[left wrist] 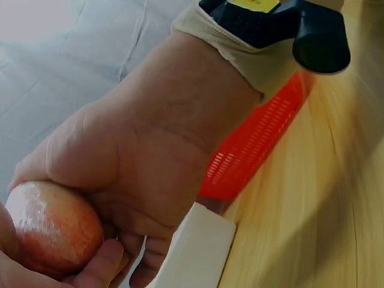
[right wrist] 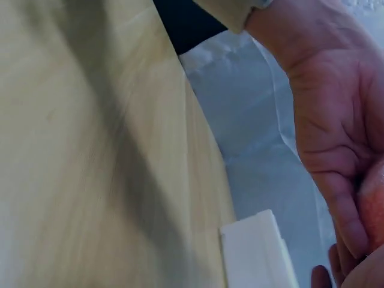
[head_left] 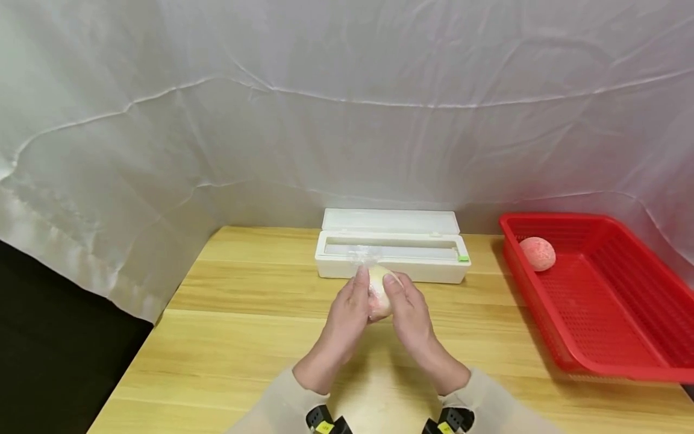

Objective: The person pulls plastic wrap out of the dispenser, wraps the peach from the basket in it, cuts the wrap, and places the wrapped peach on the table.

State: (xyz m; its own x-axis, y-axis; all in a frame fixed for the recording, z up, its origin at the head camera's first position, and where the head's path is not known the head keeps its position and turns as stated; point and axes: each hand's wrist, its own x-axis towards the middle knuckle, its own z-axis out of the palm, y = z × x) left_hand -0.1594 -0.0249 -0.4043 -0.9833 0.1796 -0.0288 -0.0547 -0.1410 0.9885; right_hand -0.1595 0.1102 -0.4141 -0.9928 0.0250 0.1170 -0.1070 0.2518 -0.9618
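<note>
Between both hands is a peach, pale yellow with a red blush, covered in shiny cling film. A loose end of clear film sticks up above it. My left hand grips the fruit from the left, thumb along its side. From the right, my right hand holds it with the thumb on top. In the left wrist view the peach shows redder, fingers curled around its lower side. Only its red edge appears in the right wrist view. The hands are raised over the wooden table.
Behind the hands stands a white cling film dispenser, its lid raised and a green slider at its right end. To the right, a red plastic basket holds another pinkish peach. A pale curtain hangs behind the table.
</note>
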